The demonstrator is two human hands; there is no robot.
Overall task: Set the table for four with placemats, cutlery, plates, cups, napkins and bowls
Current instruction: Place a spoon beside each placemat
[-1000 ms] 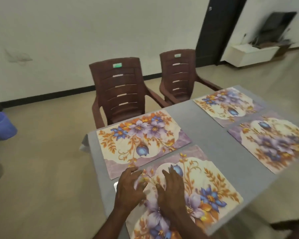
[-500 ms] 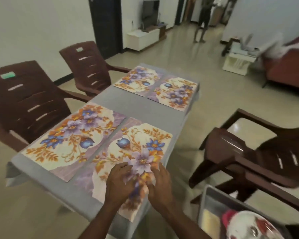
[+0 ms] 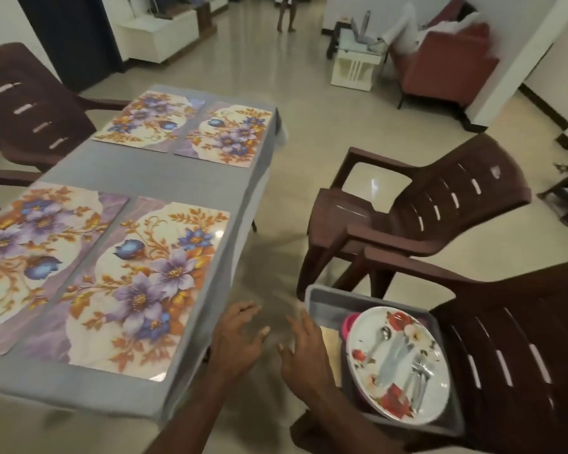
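Note:
Several floral placemats lie on the grey-clothed table [image 3: 164,178]: the near right placemat [image 3: 138,283], a near left one [image 3: 30,253], and two far ones [image 3: 148,121] [image 3: 227,136]. My left hand [image 3: 236,339] and my right hand [image 3: 304,350] hover off the table's right edge, fingers spread, holding nothing. Right of my right hand, a grey tub [image 3: 328,309] sits on a brown chair and holds a floral plate [image 3: 397,365] with a spoon, knives and forks [image 3: 407,368] lying on it. A pink item [image 3: 347,324] peeks out under the plate.
Two brown plastic chairs stand right of the table [image 3: 423,217] [image 3: 518,355], and more chairs [image 3: 27,103] on its left side. A red sofa [image 3: 446,60], a white side table [image 3: 354,65] and a person's legs [image 3: 286,14] are farther off on the tiled floor.
Both hands have lifted off the near right placemat and moved right, past the table edge toward the tub. The view has swung right, bringing the plate and cutlery fully into sight.

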